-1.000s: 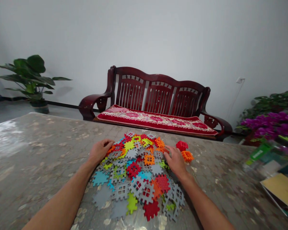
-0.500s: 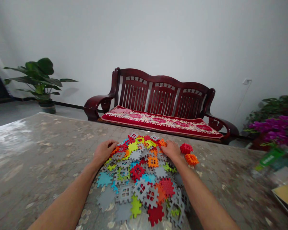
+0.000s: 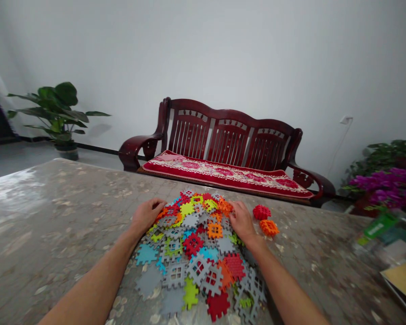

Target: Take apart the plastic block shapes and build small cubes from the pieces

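Note:
A heap of interlocking plastic tiles [image 3: 192, 221] with notched edges lies on the table in grey, red, orange, blue and lime green. Some tiles are solid, others have window-like openings. My left hand [image 3: 148, 215] rests against the heap's far left edge, fingers loosely curved beside orange and red tiles; the fingertips are partly hidden. At the heap's far right, my right hand [image 3: 242, 220] is loosely open, its fingers beside an orange tile piece [image 3: 225, 206]. Just right of that hand sit a red assembled block [image 3: 261, 211] and an orange assembled block [image 3: 269, 227].
The table [image 3: 71, 225] has a patterned, glossy cover. Behind it stands a dark red wooden bench [image 3: 228, 137] with a red floral cushion. Purple flowers [image 3: 389, 185], a green-labelled container [image 3: 375, 228] and a yellowish box [image 3: 402, 277] are at the right. A potted plant [image 3: 62, 110] stands at the far left.
The orange tile piece by my right hand has shifted slightly left onto the heap, and my right fingers have come away from it. My left hand stays where it was.

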Action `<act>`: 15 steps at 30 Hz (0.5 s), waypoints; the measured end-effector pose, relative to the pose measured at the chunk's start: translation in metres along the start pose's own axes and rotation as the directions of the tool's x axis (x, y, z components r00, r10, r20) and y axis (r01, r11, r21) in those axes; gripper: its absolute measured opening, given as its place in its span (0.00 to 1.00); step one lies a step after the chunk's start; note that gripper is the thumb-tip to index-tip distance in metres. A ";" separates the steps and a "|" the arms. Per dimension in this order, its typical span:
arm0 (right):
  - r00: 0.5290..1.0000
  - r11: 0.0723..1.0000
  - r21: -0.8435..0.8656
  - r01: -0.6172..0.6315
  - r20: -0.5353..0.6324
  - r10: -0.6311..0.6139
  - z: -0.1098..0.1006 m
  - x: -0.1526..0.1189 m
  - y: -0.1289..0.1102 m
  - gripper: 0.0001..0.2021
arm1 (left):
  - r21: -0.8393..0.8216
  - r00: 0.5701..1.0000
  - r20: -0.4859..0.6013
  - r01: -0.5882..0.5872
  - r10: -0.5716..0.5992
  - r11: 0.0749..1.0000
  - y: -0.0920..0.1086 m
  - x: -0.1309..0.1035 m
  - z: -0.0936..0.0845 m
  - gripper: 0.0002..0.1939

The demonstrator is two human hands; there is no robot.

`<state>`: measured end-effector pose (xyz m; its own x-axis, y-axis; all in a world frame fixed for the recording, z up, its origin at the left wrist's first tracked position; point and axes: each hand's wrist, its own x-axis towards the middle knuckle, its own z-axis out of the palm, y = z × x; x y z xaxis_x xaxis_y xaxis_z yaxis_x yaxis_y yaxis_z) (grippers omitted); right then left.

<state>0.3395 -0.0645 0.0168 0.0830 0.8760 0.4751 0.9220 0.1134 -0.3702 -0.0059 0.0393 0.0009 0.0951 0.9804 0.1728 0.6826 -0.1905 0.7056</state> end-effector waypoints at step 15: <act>0.913 0.781 0.518 -0.348 -0.002 0.408 0.012 0.013 0.008 0.17 | 0.018 1.000 0.021 0.012 -0.012 1.000 -0.003 0.002 0.000 0.21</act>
<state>0.3433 -0.0464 0.0100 0.4528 0.8450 0.2846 0.4957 0.0268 -0.8681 -0.0072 0.0418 -0.0009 0.1019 0.9835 0.1495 0.6967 -0.1779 0.6950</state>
